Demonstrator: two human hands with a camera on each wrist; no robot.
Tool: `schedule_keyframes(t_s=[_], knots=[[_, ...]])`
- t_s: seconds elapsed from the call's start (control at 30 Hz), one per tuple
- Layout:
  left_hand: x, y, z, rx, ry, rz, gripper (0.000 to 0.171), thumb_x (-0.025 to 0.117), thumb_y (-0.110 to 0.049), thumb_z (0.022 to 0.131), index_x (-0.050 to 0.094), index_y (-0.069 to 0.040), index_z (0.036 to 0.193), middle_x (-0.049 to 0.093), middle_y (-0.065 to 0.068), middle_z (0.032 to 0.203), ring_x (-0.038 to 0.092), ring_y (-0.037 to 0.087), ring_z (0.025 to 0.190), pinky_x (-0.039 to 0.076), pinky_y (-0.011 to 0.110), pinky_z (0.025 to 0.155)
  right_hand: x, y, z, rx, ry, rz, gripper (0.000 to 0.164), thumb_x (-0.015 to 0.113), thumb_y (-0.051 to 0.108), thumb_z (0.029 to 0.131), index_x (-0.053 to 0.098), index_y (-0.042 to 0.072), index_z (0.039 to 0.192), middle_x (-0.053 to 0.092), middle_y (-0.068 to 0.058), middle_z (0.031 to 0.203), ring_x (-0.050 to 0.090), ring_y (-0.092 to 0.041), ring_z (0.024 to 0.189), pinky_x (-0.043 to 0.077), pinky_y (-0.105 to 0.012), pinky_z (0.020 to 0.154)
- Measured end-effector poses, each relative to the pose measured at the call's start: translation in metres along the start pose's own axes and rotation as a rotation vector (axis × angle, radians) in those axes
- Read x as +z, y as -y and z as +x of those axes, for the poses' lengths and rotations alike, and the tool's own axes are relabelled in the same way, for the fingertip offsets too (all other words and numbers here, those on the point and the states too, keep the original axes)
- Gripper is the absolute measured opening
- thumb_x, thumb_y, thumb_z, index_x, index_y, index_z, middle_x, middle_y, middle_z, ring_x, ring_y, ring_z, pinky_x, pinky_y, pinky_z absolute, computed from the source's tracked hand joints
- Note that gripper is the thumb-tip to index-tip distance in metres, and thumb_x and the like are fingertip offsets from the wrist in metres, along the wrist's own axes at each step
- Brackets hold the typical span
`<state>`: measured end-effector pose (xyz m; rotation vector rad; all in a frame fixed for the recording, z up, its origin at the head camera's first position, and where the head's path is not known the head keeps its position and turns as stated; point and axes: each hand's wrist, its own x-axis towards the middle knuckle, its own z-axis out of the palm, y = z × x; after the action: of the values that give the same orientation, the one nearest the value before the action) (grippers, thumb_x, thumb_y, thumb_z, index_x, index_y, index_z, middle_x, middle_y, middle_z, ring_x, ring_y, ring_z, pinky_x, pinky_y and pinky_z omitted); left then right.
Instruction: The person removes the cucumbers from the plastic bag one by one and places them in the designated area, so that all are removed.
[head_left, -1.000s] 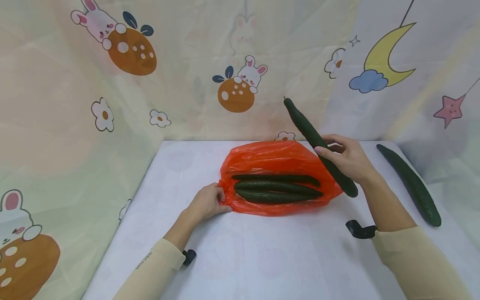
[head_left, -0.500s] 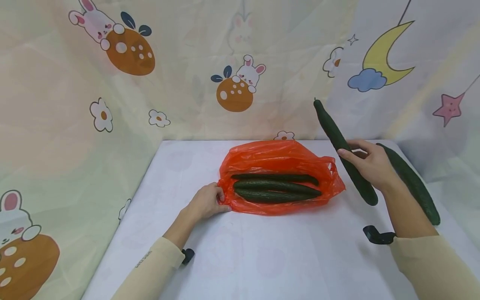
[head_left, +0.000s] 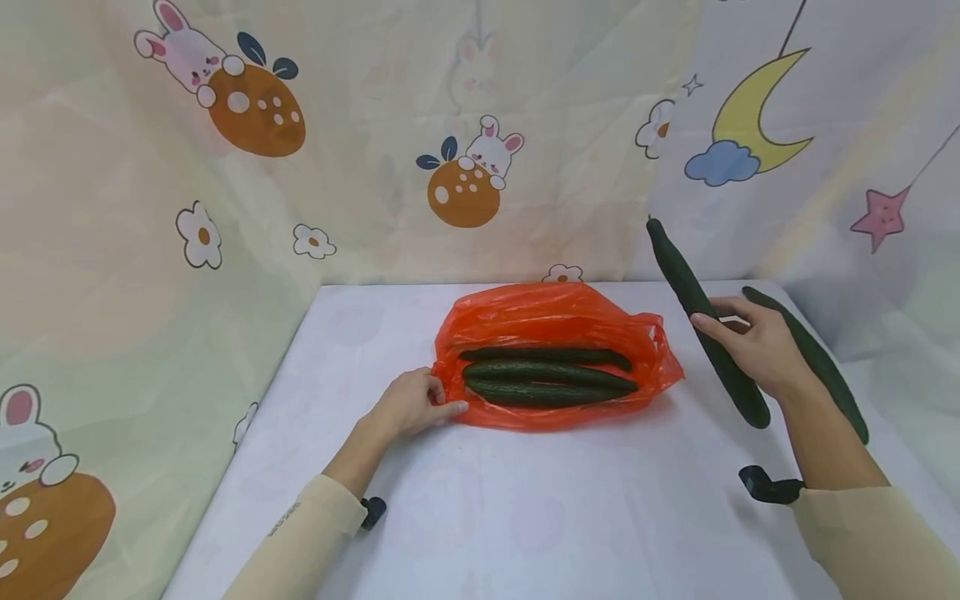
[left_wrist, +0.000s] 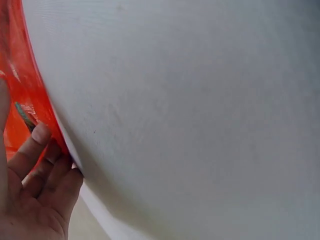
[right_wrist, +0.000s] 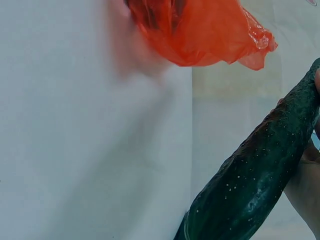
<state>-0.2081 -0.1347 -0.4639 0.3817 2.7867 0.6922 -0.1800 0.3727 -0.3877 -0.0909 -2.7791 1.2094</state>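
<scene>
Holds 1 cucumber above the tabletop, clamped in the fingers of the right hand, and pinches with the left hand the edge of a red bag bearing 3 other cucumbers.

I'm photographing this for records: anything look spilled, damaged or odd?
Nothing clearly stands out; no spill shows. The bag is crumpled; the gap at its right end is probably a handle, though possibly a tear.

head: above, forward-down | left wrist: close, tabletop | right wrist: close, cucumber | shared: red bag
</scene>
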Motion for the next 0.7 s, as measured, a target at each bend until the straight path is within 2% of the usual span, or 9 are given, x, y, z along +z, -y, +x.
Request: schedule_keyframes(t_s=[0.13, 0.27, 0.5, 0.7], knots=[[0.0, 0.0, -0.001, -0.016, -0.011, -0.014, 0.043, 0.074, -0.062, 0.086, 0.065, -0.02, 0.081, 0.059, 0.001, 0.074, 0.056, 0.018, 0.074, 0.047, 0.03, 0.063, 0.0, -0.002, -0.003, 0.001, -0.005, -0.005, 0.069, 0.064, 0.05, 0.099, 0.047, 0.007, 0.15, 0.054, -0.027, 0.14, 0.062, -0.046, 0.111, 0.06, -0.03, 0.069], [0.0, 0.0, -0.001, -0.015, -0.022, -0.023, 0.044, 0.073, -0.063, 0.086, 0.067, -0.021, 0.078, 0.06, 0.0, 0.071, 0.056, 0.017, 0.072, 0.047, 0.03, 0.062, 0.002, -0.003, -0.004, 0.005, -0.005, -0.015, 0.071, 0.063, 0.051, 0.098, 0.047, 0.007, 0.151, 0.054, -0.027, 0.14, 0.062, -0.046, 0.111, 0.061, -0.034, 0.07], [0.003, 0.0, 0.001, 0.02, -0.053, -0.003, 0.04, 0.081, -0.056, 0.083, 0.066, -0.021, 0.073, 0.059, -0.001, 0.069, 0.055, 0.017, 0.07, 0.046, 0.03, 0.061, 0.006, -0.007, -0.004, 0.025, -0.005, -0.009, 0.072, 0.063, 0.053, 0.098, 0.046, 0.007, 0.152, 0.053, -0.028, 0.141, 0.062, -0.049, 0.113, 0.062, -0.043, 0.074], [0.005, 0.0, 0.003, 0.011, -0.038, 0.025, 0.042, 0.086, -0.055, 0.077, 0.063, -0.02, 0.075, 0.057, 0.001, 0.073, 0.054, 0.017, 0.073, 0.045, 0.03, 0.063, 0.009, -0.017, -0.008, 0.036, -0.008, -0.015, 0.074, 0.062, 0.052, 0.099, 0.044, 0.004, 0.152, 0.046, -0.03, 0.149, 0.058, -0.053, 0.119, 0.061, -0.05, 0.078]])
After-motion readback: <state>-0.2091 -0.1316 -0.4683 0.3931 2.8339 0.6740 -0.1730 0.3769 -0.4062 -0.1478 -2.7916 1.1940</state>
